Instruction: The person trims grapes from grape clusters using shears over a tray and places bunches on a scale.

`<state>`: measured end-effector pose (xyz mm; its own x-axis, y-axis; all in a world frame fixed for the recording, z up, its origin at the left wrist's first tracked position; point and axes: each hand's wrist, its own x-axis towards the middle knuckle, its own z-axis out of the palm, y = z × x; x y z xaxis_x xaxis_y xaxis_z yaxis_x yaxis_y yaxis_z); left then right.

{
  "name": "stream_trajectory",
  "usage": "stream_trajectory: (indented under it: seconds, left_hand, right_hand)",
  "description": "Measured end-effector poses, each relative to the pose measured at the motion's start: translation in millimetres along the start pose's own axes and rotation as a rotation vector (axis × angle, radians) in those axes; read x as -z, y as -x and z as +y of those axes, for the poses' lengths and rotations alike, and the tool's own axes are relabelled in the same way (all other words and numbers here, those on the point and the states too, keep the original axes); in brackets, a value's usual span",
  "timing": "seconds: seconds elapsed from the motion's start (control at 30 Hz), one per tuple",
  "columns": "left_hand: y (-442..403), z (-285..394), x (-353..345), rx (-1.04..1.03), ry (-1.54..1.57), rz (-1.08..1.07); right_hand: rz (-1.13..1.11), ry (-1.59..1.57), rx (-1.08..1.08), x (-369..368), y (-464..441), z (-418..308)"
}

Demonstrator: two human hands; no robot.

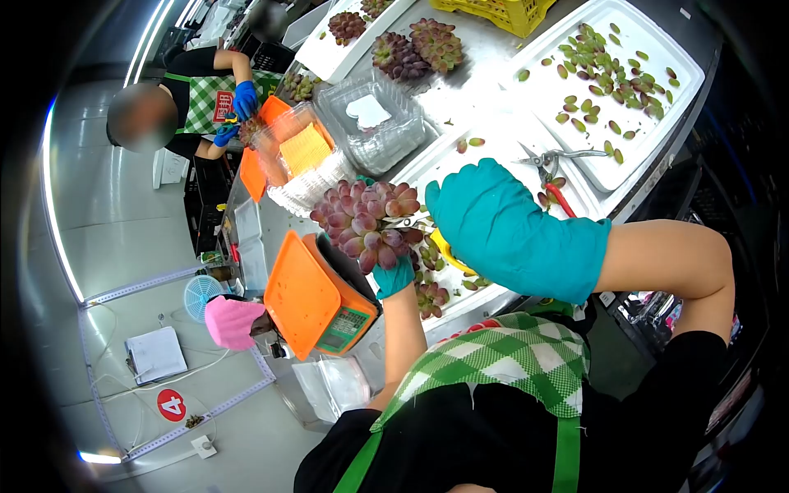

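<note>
A red disc [172, 405] marked 4 lies near white paper [157, 357]

The one thing I can read clearly from here is a single number: a white "4" on a round red sign [172, 405], set on a pale grey expanse inside a frame of light strips. Across the way, the co-worker's green-and-white checked apron [196, 105] carries a red rectangular patch [223, 107] with white characters, too blurred to make out surely. The green panel [343, 330] on the orange-topped scale [302, 294] has markings too small to read.
</note>
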<state>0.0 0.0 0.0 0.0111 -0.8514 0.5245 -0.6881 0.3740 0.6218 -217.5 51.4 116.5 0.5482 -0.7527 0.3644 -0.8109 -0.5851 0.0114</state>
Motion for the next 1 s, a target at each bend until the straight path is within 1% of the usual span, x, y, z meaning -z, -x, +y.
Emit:
stream_trajectory:
  seconds: [0.1,0.13,0.2,0.23,0.3,0.33,0.4,0.47,0.57,0.67,0.77,0.87,0.97,1.0]
  left_hand:
    - [5.4,-2.1,0.5,-0.012,-0.036,-0.043]
    - [0.2,-0.9,1.4,-0.063,-0.094,-0.041]
    - [-2.4,6.8,-0.7,-0.023,-0.025,-0.033]
    - [-3.7,13.1,-2.0,0.058,0.093,-0.021]
    - [-3.5,17.0,-2.9,0.066,0.145,-0.034]
    - [-4.1,16.8,-1.7,-0.012,0.076,-0.058]
    - [-2.7,18.6,-0.6,-0.054,0.026,-0.096]
    - [-1.3,21.8,-0.6,0.001,0.061,-0.105]
    - [-1.3,20.9,-4.4,0.055,0.147,-0.043]
    - [-2.2,26.2,-5.9,0.1,0.361,0.024]
    - [-1.4,29.8,-7.0,0.2,0.646,0.05]
    - [0.1,28.3,-7.7,0.315,0.92,0.029]
    - [2.0,26.4,-7.5,0.377,1.074,0.019]
    - [2.0,25.8,-7.1,0.387,1.105,0.019]
  right_hand:
    - [-0.017,0.046,0.013,0.4,2.5,-2.2]
    - [0.006,0.105,0.026,0.9,1.2,-2.7]
    - [0.013,0.216,0.04,5.9,2.0,-1.7]
    - [0.014,0.267,0.043,11.7,1.3,0.2]
    - [-0.01,0.38,0.044,16.9,2.9,1.6]
    - [-0.031,0.441,0.042,18.0,3.9,1.3]
    - [0.015,0.303,0.046,16.0,5.2,3.6]
    - [0.15,-0.098,0.055,4.7,8.6,10.8]
    - [0.29,-0.315,0.14,-22.4,15.8,14.5]
    - [0.131,-0.296,0.122,-21.7,16.4,16.2]
    - [-0.014,-0.51,0.0,-17.5,15.5,17.0]
    - [-0.094,-0.548,-0.052,-13.7,13.8,17.5]
    - [-0.084,-0.568,-0.054,-19.9,18.6,17.5]
    - [-0.153,-0.619,-0.089,-16.2,17.9,17.6]
